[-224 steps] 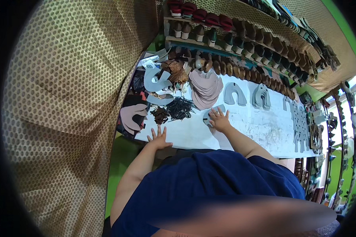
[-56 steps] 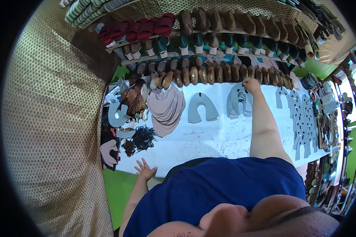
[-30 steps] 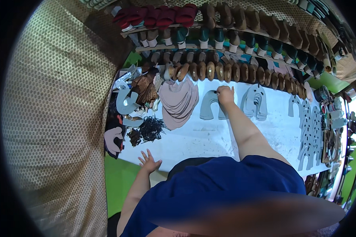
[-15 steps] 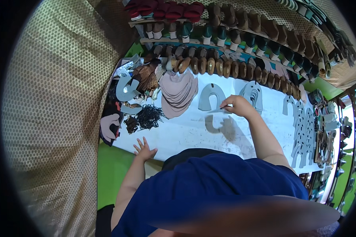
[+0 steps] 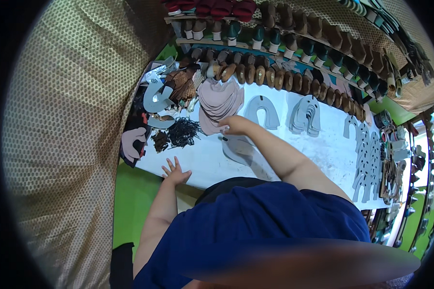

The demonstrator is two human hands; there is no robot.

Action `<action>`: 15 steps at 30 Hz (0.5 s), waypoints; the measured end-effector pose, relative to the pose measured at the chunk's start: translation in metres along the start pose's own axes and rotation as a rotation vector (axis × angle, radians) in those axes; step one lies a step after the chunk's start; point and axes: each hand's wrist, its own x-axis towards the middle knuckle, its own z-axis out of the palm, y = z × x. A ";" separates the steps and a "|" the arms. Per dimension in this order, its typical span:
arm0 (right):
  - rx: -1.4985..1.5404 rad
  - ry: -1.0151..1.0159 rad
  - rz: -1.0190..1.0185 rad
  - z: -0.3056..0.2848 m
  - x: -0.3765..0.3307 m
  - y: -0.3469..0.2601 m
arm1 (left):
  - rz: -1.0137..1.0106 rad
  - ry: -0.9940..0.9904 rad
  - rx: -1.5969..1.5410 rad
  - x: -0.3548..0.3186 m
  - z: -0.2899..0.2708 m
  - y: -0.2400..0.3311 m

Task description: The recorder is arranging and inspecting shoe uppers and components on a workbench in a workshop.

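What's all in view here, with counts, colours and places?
Table: one, white, centre
Fanned pile: one, pink, table's back left
Arch stacks: two, grey, table middle
Spread pieces: many, grey, table right
Curved pieces: two, grey, table left
Strip heap: one, black, table left
Scrap heap: one, brown, table left
Shoe forms: many, brown, table back
Red footwear: several, red, shelf
Heeled forms: many, green and brown, shelf
Curtain: one, gold, left
Loose piece: apparently one, grey, below right grip
Left grip: one, bare, table's near edge
Right grip: one, bare, by fanned pile
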 end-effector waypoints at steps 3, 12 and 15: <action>-0.280 0.142 0.105 0.043 0.012 -0.026 | -0.014 0.012 -0.014 -0.002 0.003 -0.002; -0.413 -0.076 0.185 0.085 -0.075 -0.053 | -0.017 0.003 -0.012 -0.007 -0.003 -0.001; -0.415 -0.133 0.203 0.080 -0.078 -0.054 | -0.011 0.002 -0.011 -0.010 -0.004 0.002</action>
